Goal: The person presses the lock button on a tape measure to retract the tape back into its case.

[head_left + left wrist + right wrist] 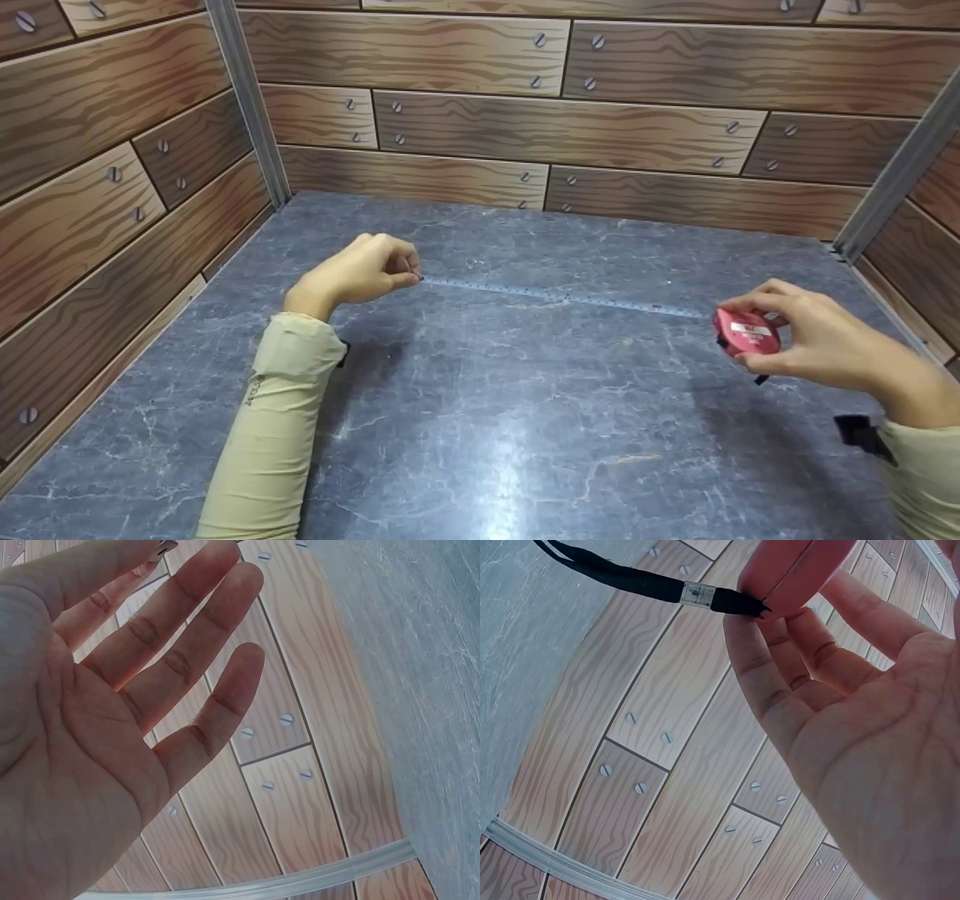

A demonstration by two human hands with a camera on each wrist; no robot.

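A red tape measure is gripped between thumb and fingers of my right hand, over the right side of the table. Its pale blade is drawn out leftward across the view. At the far end, my left hand pinches the blade's tip between thumb and forefinger. In the left wrist view the metal end hook shows at the fingertips, while the other fingers extend loosely. The right wrist view shows the red case at the fingertips, with a black wrist strap hanging from it.
A dark grey marbled tabletop lies beneath both hands. Wood-plank patterned walls enclose it at the back and sides, with grey metal posts at the corners.
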